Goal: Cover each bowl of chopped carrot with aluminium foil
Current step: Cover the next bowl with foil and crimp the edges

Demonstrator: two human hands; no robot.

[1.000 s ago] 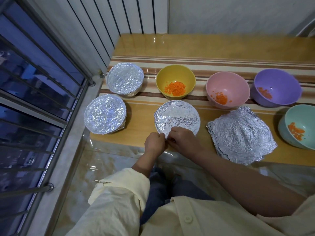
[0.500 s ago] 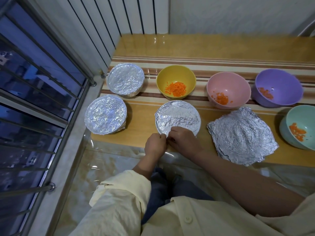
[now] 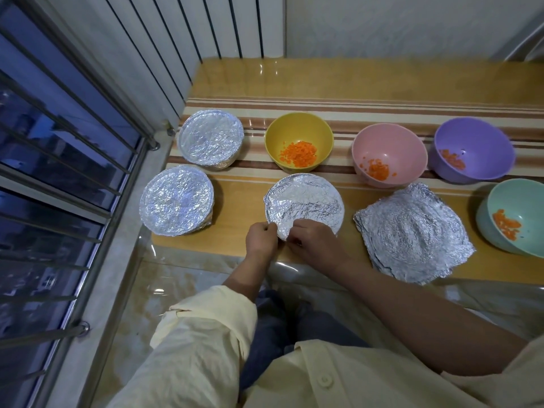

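A foil-covered bowl stands near the table's front edge. My left hand and my right hand pinch the foil at its near rim, side by side. Two more foil-covered bowls stand at the left: one in front and one behind. Uncovered bowls with chopped carrot are the yellow bowl, the pink bowl, the purple bowl and the teal bowl. A stack of loose foil sheets lies to the right of my hands.
The wooden table has a striped band under the back row. A barred window runs along the left and a white radiator stands behind. The table's front edge is just below my hands.
Both hands stay at the near rim of the middle bowl; the foil's near edge looks pulled down and creased a little more under my fingers.
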